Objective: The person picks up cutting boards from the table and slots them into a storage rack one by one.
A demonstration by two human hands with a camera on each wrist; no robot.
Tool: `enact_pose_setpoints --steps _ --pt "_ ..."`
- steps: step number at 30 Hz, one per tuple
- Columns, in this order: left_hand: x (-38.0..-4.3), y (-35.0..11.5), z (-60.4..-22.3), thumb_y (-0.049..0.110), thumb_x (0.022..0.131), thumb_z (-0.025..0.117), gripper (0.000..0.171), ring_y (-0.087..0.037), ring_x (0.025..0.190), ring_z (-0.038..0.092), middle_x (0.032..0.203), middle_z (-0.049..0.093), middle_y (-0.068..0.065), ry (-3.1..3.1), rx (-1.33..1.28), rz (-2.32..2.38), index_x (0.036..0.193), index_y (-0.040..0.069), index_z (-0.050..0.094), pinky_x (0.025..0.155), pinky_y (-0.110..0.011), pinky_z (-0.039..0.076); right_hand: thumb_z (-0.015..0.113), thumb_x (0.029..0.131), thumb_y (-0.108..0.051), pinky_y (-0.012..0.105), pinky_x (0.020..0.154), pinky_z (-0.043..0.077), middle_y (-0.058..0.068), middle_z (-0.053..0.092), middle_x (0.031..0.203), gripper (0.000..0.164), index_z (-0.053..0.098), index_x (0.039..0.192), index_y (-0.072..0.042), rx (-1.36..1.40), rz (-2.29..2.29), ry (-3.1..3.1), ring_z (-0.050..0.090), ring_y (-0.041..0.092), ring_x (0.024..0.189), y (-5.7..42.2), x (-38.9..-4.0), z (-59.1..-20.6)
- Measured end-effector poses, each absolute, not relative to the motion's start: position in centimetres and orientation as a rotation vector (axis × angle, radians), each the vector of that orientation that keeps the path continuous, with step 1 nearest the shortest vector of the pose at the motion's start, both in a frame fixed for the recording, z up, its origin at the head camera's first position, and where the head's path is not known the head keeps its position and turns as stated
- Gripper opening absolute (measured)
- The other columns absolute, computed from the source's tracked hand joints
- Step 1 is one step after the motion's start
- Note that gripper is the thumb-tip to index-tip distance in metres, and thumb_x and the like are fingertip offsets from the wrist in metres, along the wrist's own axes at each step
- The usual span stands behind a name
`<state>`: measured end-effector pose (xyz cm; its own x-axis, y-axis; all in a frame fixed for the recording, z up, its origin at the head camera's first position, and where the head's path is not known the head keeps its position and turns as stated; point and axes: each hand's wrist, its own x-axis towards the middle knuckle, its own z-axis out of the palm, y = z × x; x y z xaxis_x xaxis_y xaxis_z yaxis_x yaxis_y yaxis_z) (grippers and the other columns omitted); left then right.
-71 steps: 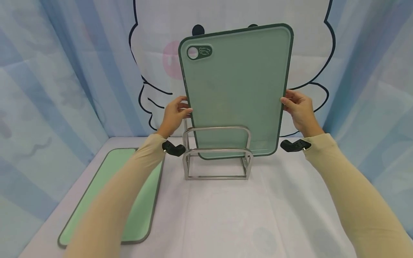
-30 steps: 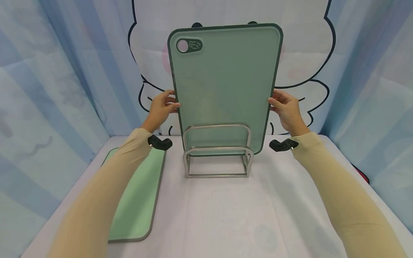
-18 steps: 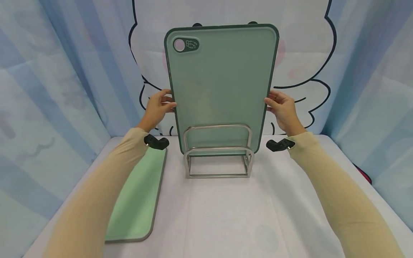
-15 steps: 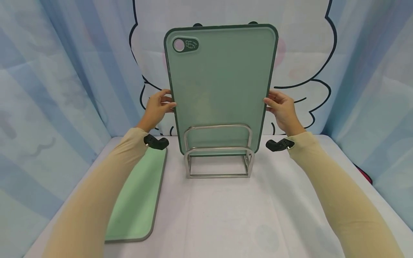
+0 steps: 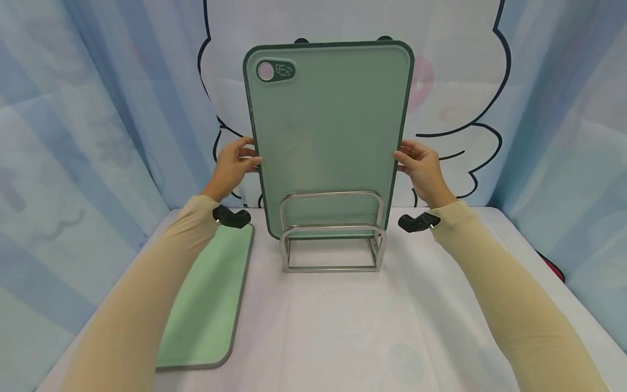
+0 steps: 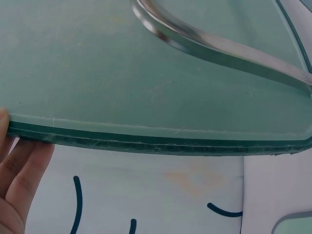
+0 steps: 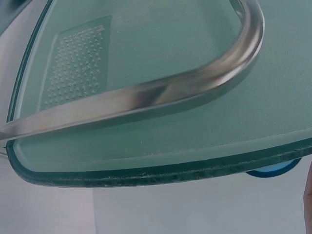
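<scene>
A green cutting board (image 5: 328, 120) with a dark green rim stands nearly upright behind both visible loops of a metal rack (image 5: 333, 226). Its lower edge is low within the rack; whether it bears on the base I cannot tell. My left hand (image 5: 232, 166) pinches the left rim, thumb in front and fingers behind. On the opposite rim, my right hand (image 5: 422, 169) holds it the same way. The right wrist view shows a bumpy grating patch (image 7: 75, 63) low on the board, with a rack loop crossing in front. Only a sliver of the right hand (image 7: 308, 200) shows there.
A second, lighter green board (image 5: 210, 299) with a grey rim lies flat on the white tablecloth (image 5: 333, 337) at left, partly under my left sleeve (image 5: 137, 305). A patterned curtain (image 5: 455, 65) hangs close behind the rack. Something red and black (image 5: 551, 267) shows at the right edge.
Both hands have shifted the held cutting board left, and its earlier tilt has largely straightened. Over the last half second it moves slightly further left. The rack stays in place.
</scene>
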<state>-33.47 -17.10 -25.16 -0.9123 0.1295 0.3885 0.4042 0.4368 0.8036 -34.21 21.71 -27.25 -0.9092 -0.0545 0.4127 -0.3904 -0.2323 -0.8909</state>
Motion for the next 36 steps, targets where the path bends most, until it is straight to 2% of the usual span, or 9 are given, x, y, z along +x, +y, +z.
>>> enact_pose_setpoints --steps 3,9,23,36 --pt "-33.5 -17.2 -25.2 0.01 0.093 0.057 0.042 -0.023 0.095 0.066 0.117 0.061 -0.021 -2.417 -0.444 -1.482 0.133 0.007 0.049 0.086 -0.036 0.055 0.059 0.089 0.0 0.018 0.067 0.05 -0.004 0.061 0.086 0.021 0.07 0.099 -0.015 0.544 2.258 -1.791 0.056 0.008 0.081 21.5 -34.2 -27.3" --pt "-33.5 -17.1 -25.4 0.011 0.093 0.057 0.045 -0.016 0.091 0.065 0.117 0.06 -0.021 -2.409 -0.399 -1.511 0.136 0.007 0.046 0.087 -0.037 0.055 0.059 0.089 0.0 0.017 0.067 0.05 -0.004 0.061 0.087 0.021 0.07 0.098 -0.017 0.538 2.243 -1.8 0.057 0.008 0.081 21.5 -34.3 -27.3" --pt "-33.7 -16.2 -25.4 0.008 0.093 0.057 0.042 -0.022 0.094 0.065 0.115 0.061 -0.021 -2.363 -0.392 -1.513 0.134 0.007 0.049 0.086 -0.036 0.055 0.063 0.086 0.0 0.018 0.065 0.052 -0.002 0.065 0.086 0.02 0.073 0.098 -0.014 0.509 2.255 -1.748 0.06 0.009 0.078 21.9 -34.4 -26.9" --pt "-33.9 -15.8 -25.4 0.007 0.092 0.057 0.042 -0.021 0.092 0.065 0.114 0.06 -0.021 -2.346 -0.412 -1.537 0.133 0.007 0.05 0.085 -0.035 0.055 0.065 0.084 0.001 0.019 0.065 0.054 -0.001 0.066 0.087 0.02 0.073 0.097 -0.012 0.532 2.277 -1.719 0.062 0.01 0.078 22.3 -34.5 -26.6"
